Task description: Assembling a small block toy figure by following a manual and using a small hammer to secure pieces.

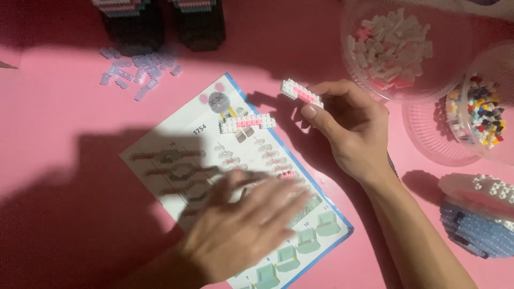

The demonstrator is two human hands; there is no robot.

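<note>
**Small brick strip held above the instruction sheet**

The right hand [350, 131] pinches a white and pink brick strip [301, 93] between thumb and fingers, just off the upper right edge of the instruction sheet [176, 139] on the pink table [53, 139]. A second, similar strip [247, 122] lies on the sheet's top. The left hand [243, 230], blurred, is spread flat over the sheet, fingers wide and holding nothing. A clear bowl of white bricks [393, 48] stands near the right hand.

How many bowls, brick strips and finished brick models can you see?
Bowls: 3
White-and-pink brick strips: 2, one in the right hand, one on the booklet
Built models: 3
Total: 8
</note>
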